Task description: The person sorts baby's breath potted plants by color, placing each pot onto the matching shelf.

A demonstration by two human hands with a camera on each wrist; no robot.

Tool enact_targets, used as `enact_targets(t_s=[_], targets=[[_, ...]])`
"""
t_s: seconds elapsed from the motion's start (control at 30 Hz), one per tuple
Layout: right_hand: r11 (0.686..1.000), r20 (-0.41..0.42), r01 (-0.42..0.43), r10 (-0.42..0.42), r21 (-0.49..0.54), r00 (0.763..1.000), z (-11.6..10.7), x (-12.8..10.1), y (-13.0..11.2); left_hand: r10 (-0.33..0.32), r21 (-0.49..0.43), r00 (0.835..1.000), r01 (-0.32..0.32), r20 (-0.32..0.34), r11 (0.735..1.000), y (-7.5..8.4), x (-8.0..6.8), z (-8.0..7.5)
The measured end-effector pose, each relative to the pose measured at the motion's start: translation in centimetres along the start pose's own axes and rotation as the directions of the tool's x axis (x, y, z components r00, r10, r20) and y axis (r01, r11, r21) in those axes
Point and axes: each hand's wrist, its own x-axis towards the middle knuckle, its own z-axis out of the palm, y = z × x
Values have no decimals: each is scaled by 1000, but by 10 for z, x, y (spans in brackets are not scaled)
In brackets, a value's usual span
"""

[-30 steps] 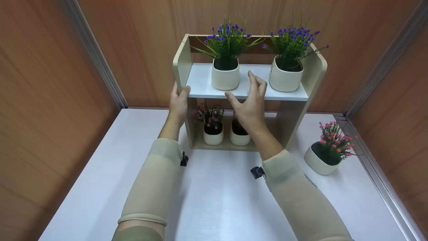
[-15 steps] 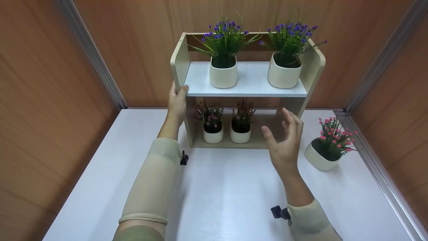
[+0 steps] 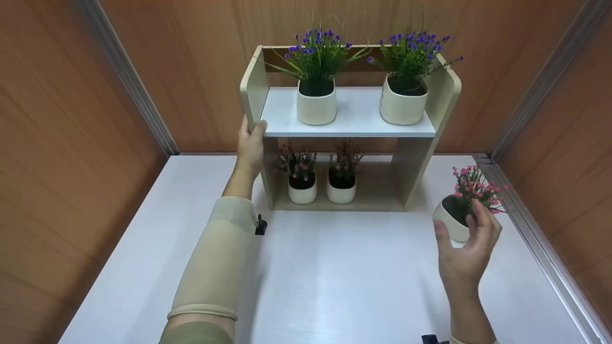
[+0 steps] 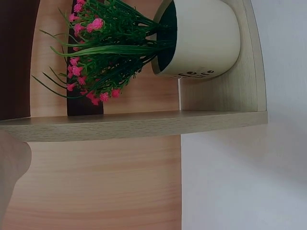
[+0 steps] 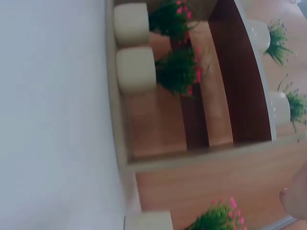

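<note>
- Wooden shelf [image 3: 420,157] stands on the white worktop [image 3: 334,277]; my left hand [image 3: 250,145] grips its left side panel, thumb curled round the front edge.
- My right hand [image 3: 466,253] is spread, fingers apart, at the pink-flower pot [image 3: 452,222] right of the shelf, with nothing clamped.
- Four pots sit on the shelf.

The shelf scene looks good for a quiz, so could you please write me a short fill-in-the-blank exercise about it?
1. The left hand grips the shelf by its ____ side panel.
2. The top board carries ____ pots of purple flowers.
3. The right hand reaches the pot with ____ flowers on the table.

Missing words: left; two; pink
</note>
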Motion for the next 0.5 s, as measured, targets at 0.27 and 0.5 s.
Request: enact_targets(t_s=[0.27, 0.5], targets=[[987, -83, -94, 84, -127, 993, -44, 9, 26, 2, 1, 1000, -2, -18, 1000, 0, 1, 0], [926, -90, -284, 270, -246, 959, -83, 14, 57, -1, 0, 1000, 1, -21, 1000, 0, 1, 1]])
